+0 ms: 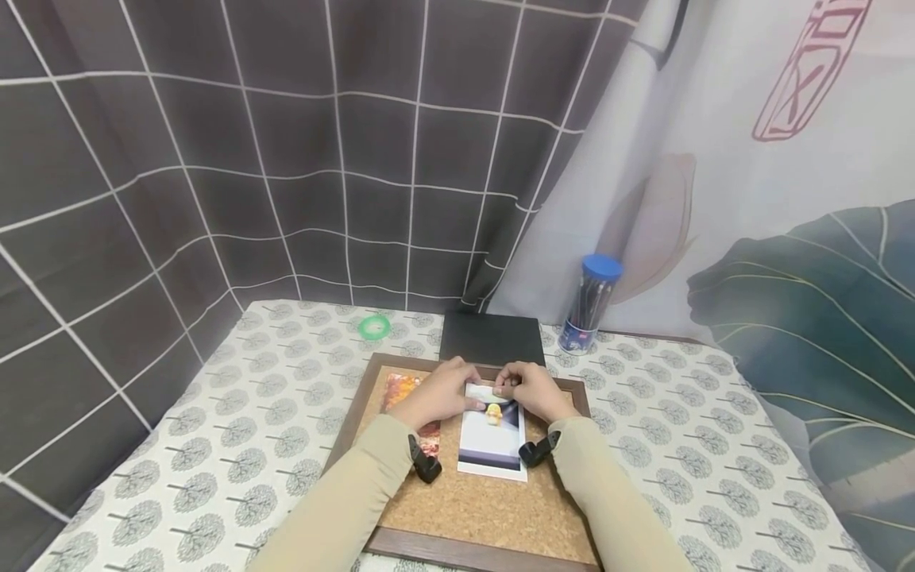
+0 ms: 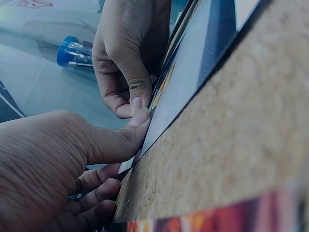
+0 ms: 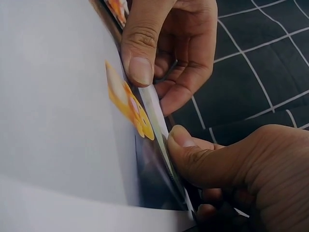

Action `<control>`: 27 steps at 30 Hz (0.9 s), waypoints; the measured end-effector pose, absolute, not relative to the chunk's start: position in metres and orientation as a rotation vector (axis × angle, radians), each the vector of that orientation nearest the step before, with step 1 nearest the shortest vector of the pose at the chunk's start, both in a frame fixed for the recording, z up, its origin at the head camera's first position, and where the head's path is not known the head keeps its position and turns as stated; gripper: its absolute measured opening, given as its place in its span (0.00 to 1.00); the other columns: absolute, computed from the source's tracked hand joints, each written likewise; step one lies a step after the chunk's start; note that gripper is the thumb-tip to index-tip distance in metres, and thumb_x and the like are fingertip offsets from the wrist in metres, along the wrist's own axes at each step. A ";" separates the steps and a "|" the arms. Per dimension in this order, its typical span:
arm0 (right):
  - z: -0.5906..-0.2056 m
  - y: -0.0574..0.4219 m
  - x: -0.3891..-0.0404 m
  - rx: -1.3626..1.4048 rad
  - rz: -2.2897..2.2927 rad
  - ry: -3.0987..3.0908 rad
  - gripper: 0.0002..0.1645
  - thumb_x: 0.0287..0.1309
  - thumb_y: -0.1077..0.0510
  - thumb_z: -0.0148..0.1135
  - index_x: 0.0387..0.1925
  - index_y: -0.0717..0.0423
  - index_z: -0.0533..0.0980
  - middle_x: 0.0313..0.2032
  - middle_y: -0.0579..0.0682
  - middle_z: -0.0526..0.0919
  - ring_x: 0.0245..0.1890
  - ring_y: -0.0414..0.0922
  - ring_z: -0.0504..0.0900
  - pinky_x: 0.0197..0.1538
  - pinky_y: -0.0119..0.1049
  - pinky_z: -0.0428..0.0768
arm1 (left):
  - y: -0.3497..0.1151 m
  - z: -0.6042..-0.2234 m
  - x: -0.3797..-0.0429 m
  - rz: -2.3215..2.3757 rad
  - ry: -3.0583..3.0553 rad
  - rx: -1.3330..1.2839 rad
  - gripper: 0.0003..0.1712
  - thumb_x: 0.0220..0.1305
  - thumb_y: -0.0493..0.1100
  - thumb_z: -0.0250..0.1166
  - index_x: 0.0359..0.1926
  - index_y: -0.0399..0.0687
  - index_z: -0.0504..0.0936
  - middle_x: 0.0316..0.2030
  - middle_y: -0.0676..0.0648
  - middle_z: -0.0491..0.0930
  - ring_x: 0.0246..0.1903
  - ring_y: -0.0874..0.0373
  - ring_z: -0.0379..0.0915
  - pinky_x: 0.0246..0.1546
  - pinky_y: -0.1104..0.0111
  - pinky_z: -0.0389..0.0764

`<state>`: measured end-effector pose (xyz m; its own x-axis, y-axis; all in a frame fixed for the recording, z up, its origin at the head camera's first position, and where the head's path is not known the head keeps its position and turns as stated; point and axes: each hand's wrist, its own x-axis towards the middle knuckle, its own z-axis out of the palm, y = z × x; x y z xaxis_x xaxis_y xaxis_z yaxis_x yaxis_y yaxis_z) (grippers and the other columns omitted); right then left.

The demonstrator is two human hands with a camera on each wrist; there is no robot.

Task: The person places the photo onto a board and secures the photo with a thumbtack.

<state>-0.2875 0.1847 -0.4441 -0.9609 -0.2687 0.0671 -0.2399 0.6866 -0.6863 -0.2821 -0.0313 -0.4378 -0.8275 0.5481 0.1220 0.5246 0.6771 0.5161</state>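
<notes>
A white-bordered photo print (image 1: 490, 445) with a small yellow figure lies on a framed cork board (image 1: 493, 512). At its upper left, my left hand (image 1: 439, 393) holds the edge, thumb on the print and the other fingers curled past its top border. My right hand (image 1: 536, 389) pinches at the top edge with thumb and forefinger. In the left wrist view the tips of the left thumb (image 2: 140, 117) and right thumb (image 2: 136, 104) come close together. A pale green band (image 3: 161, 133) runs along the edge in the right wrist view; I cannot tell whether it is tape.
A red-orange photo (image 1: 403, 388) lies on the board's left part, partly under the left hand. Behind the board are a black flat panel (image 1: 492, 334), a green tape ring (image 1: 374, 327) and a blue-lidded tub of pens (image 1: 589, 302). A tree-patterned cloth (image 1: 264, 445) covers the table.
</notes>
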 end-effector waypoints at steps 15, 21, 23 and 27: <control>-0.446 0.185 -0.288 -0.413 -1.126 2.879 0.07 0.56 0.59 0.74 0.26 0.49 0.81 0.25 0.43 0.77 0.28 0.42 0.74 0.37 0.37 0.73 | -0.031 -0.438 -0.281 0.849 2.835 0.903 0.20 0.59 0.53 0.74 0.48 0.48 0.83 0.44 0.50 0.74 0.47 0.55 0.72 0.51 0.60 0.76; -0.446 0.183 -0.287 -0.415 -1.107 2.899 0.08 0.55 0.59 0.74 0.25 0.48 0.81 0.24 0.43 0.77 0.28 0.41 0.74 0.37 0.37 0.74 | -0.031 -0.439 -0.282 0.838 2.841 0.907 0.21 0.59 0.53 0.74 0.48 0.48 0.82 0.43 0.51 0.74 0.46 0.55 0.72 0.51 0.61 0.76; -0.445 0.183 -0.287 -0.414 -1.101 2.904 0.08 0.54 0.58 0.74 0.25 0.48 0.81 0.24 0.43 0.77 0.28 0.41 0.74 0.37 0.37 0.74 | -0.030 -0.439 -0.282 0.837 2.842 0.907 0.21 0.59 0.53 0.74 0.48 0.48 0.82 0.43 0.51 0.74 0.46 0.55 0.72 0.52 0.61 0.76; -0.444 0.182 -0.286 -0.400 -1.095 2.907 0.08 0.55 0.58 0.74 0.25 0.49 0.81 0.24 0.43 0.77 0.28 0.41 0.74 0.36 0.37 0.73 | -0.030 -0.440 -0.283 0.836 2.843 0.906 0.22 0.59 0.53 0.74 0.49 0.48 0.83 0.43 0.51 0.74 0.47 0.55 0.72 0.52 0.61 0.76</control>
<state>-0.2857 0.1820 -0.4436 -0.9673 -0.2404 0.0810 -0.2341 0.7230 -0.6500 -0.2827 -0.0303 -0.4397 -0.8282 0.5476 0.1189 0.5248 0.6836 0.5073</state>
